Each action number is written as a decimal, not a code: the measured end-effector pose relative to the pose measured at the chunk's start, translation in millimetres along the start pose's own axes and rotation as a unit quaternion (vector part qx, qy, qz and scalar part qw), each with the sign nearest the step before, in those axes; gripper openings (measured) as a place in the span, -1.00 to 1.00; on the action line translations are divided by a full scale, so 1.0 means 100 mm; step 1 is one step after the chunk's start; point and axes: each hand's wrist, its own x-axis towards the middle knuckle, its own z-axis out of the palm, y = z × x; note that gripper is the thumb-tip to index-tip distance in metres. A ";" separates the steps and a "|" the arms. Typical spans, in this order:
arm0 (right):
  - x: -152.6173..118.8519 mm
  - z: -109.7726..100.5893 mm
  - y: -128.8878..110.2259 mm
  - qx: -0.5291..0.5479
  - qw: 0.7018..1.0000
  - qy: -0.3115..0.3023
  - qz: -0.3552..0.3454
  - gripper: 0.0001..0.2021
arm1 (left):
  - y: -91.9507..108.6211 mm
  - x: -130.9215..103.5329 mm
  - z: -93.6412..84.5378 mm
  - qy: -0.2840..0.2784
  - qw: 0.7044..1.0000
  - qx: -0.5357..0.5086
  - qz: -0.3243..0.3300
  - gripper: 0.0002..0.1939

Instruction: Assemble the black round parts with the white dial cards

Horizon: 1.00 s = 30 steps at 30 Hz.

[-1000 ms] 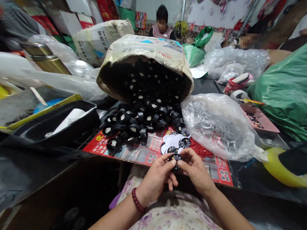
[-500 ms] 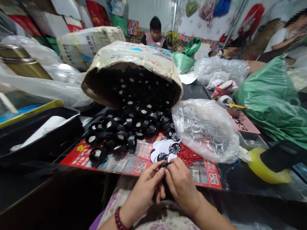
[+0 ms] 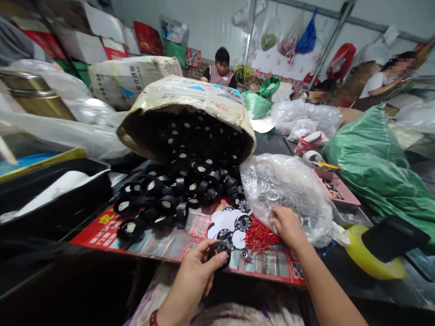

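Between thumb and fingers my left hand (image 3: 197,271) holds a round black dial part (image 3: 218,255) above the table's front edge. My right hand (image 3: 288,226) reaches to the near side of a clear plastic bag of rings (image 3: 272,181), beside a heap of small red pieces (image 3: 260,235); its fingers are bent and whatever is at their tips is too small to tell. White and black printed discs (image 3: 227,222) overlap left of the red pieces. Many black round cases (image 3: 166,203) spill from a large wrapped sack (image 3: 193,93) onto a red printed sheet (image 3: 98,233).
A black tray (image 3: 64,194) stands at the left, near a gold flask (image 3: 37,95). To the right are a pink tray (image 3: 343,192), yellow tape (image 3: 367,260), a phone-like black object (image 3: 396,237) and a green sack (image 3: 370,154). People sit beyond the table.
My hands have parted. The right one has moved up and right to the bag's edge, while the left one keeps the black part, its printed face now showing. The view has tilted up.
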 end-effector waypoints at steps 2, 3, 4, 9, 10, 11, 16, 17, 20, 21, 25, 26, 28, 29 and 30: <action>0.01 0.07 0.03 -0.003 1.000 -0.010 -0.018 -0.90 | 0.02 -0.01 0.00 -0.013 0.999 -0.025 -0.015 -0.60; 0.00 0.08 0.04 -0.003 1.000 -0.008 -0.023 -0.87 | 0.04 -0.02 0.00 -0.027 0.998 -0.040 -0.026 -0.60; -0.01 0.09 0.04 -0.003 1.000 -0.002 -0.024 -0.84 | 0.06 -0.04 0.00 -0.042 0.997 -0.054 -0.037 -0.61; -0.14 -0.08 0.04 -0.013 0.996 0.090 0.015 -0.66 | 0.15 -0.11 0.01 -0.059 0.988 -0.117 -0.086 -0.57; -0.18 -0.14 0.02 -0.005 0.993 0.116 0.018 -0.66 | 0.16 -0.12 0.01 -0.054 0.986 -0.126 -0.091 -0.56; -0.22 -0.20 -0.03 0.010 0.990 0.140 0.017 -0.67 | 0.16 -0.12 0.02 -0.051 0.985 -0.133 -0.095 -0.55; -0.46 -0.35 -0.50 0.122 0.976 0.174 -0.054 -0.79 | 0.15 -0.11 0.04 -0.053 0.982 -0.144 -0.111 -0.50; -0.50 -0.33 -0.63 0.139 0.973 0.162 -0.092 -0.78 | 0.15 -0.11 0.04 -0.057 0.982 -0.141 -0.111 -0.50; -0.59 -0.21 -0.98 0.171 0.951 0.125 -0.225 -0.71 | 0.16 -0.13 0.05 -0.085 0.985 -0.121 -0.089 -0.53; -0.60 -0.16 -1.07 0.175 0.943 0.118 -0.257 -0.70 | 0.16 -0.14 0.05 -0.097 0.986 -0.113 -0.079 -0.54; -0.63 0.03 -1.26 0.202 0.928 0.098 -0.297 -0.69 | 0.15 -0.16 0.01 -0.119 0.988 -0.091 -0.045 -0.53; -0.64 0.05 -1.26 0.223 0.928 0.082 -0.287 -0.68 | 0.14 -0.16 0.00 -0.118 0.988 -0.089 -0.038 -0.55; -0.66 0.06 -1.24 0.289 0.929 0.036 -0.227 -0.67 | 0.13 -0.15 -0.03 -0.118 0.989 -0.082 -0.034 -0.59; -0.67 0.05 -1.22 0.330 0.927 0.004 -0.175 -0.66 | 0.12 -0.15 -0.04 -0.124 0.989 -0.072 -0.032 -0.60; -0.68 0.03 -1.21 0.376 0.919 -0.037 -0.117 -0.64 | 0.12 -0.16 -0.04 -0.133 0.989 -0.055 -0.028 -0.61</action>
